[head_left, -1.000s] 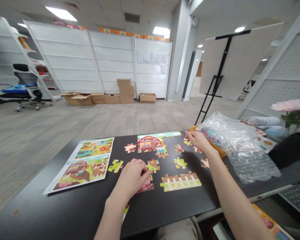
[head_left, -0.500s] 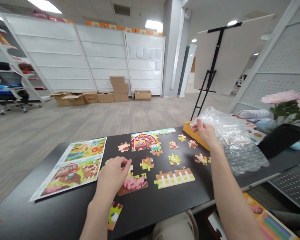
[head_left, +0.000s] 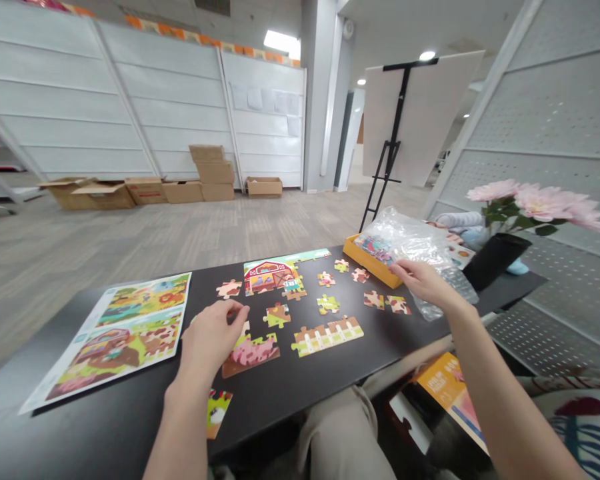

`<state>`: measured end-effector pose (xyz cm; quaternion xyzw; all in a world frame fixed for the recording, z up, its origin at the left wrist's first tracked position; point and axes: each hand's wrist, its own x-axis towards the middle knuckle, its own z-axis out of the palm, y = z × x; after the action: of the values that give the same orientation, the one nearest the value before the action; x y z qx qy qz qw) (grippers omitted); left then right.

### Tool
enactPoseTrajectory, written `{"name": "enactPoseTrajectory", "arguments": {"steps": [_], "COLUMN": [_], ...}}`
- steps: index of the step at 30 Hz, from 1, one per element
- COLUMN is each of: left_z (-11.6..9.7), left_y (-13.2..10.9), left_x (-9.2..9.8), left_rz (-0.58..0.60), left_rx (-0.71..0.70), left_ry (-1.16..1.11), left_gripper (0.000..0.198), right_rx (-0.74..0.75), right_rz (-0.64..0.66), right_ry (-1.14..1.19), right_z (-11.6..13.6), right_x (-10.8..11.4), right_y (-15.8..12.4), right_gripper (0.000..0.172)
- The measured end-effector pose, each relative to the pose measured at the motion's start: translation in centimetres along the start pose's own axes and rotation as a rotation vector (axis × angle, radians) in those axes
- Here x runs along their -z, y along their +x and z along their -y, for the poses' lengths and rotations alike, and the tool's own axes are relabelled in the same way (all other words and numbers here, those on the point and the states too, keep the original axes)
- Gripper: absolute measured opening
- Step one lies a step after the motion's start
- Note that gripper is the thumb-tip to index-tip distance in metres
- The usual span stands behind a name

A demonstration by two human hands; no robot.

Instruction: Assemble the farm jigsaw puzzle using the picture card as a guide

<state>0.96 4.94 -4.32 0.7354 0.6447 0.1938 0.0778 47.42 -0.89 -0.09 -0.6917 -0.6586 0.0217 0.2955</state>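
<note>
Curled over the table's left part, my left hand (head_left: 216, 333) is beside the joined pig pieces (head_left: 253, 353); what its fingers hold, if anything, is hidden. My right hand (head_left: 420, 280) has thumb and fingers together at the near right edge of the yellow box (head_left: 373, 261), which holds puzzle pieces partly under clear plastic. A joined barn section (head_left: 270, 277) lies at the back, a joined fence strip (head_left: 329, 335) nearer me. Loose pieces lie between and around them, among them a heart piece (head_left: 277, 315), a green piece (head_left: 328, 304) and brown-and-white pieces (head_left: 374, 300).
A picture sheet (head_left: 115, 333) lies on the left of the black table (head_left: 300, 380). Crumpled clear plastic (head_left: 420, 247) and a black vase (head_left: 497, 260) of pink flowers stand at the right. Below the table edge is an orange box (head_left: 447, 393).
The view has turned right. My right hand has moved from above the yellow box's plastic to its near right edge, uncovering pieces in the box. My left hand stays by the pig pieces.
</note>
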Motion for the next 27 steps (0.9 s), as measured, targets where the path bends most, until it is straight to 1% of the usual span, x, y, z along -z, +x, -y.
{"name": "enactPoseTrajectory", "arguments": {"steps": [3,5,8,11,14,16,18,20,23,25,27], "left_z": [0.3,0.7,1.8,3.4,5.2,6.1,6.5,6.3,5.3,4.9,5.0], "left_y": [-0.1,-0.1,-0.3,-0.6,-0.7,-0.5,0.1,0.9,2.1,2.8,3.5], "left_x": [0.3,0.8,1.8,2.8,3.4,3.6,3.7,3.5,2.8,2.4,2.4], "left_rz": [-0.044,-0.048,-0.023,-0.055,-0.088,-0.071,-0.025,0.04,0.096,0.139,0.18], "left_rx": [-0.009,0.037,0.141,0.2,0.213,0.196,0.153,0.094,0.072,0.056,0.054], "left_ry": [-0.039,-0.025,0.019,0.042,0.056,0.077,0.093,0.095,0.104,0.118,0.138], "left_gripper": [0.026,0.026,0.026,0.027,0.03,0.031,0.032,0.032,0.033,0.033,0.033], "right_rx": [0.06,0.108,0.178,0.225,0.246,0.248,0.258,0.271,0.306,0.349,0.389], "right_rz": [0.067,0.091,0.103,0.036,-0.06,-0.108,-0.141,-0.171,-0.181,-0.142,-0.085], "right_ry": [-0.051,-0.023,0.021,0.097,0.162,0.19,0.21,0.211,0.139,0.06,0.0], "right_z": [1.3,2.9,5.7,8.5,11.1,12.6,13.9,14.6,14.8,14.5,14.3], "right_x": [-0.2,-1.2,-3.6,-5.9,-7.7,-8.9,-10.3,-11.8,-14.0,-15.0,-15.5], "right_y": [-1.0,-1.2,-0.6,1.0,3.6,5.5,7.2,8.2,8.6,8.3,7.8], "right_gripper": [0.04,0.039,0.037,0.035,0.036,0.037,0.037,0.039,0.042,0.044,0.044]}}
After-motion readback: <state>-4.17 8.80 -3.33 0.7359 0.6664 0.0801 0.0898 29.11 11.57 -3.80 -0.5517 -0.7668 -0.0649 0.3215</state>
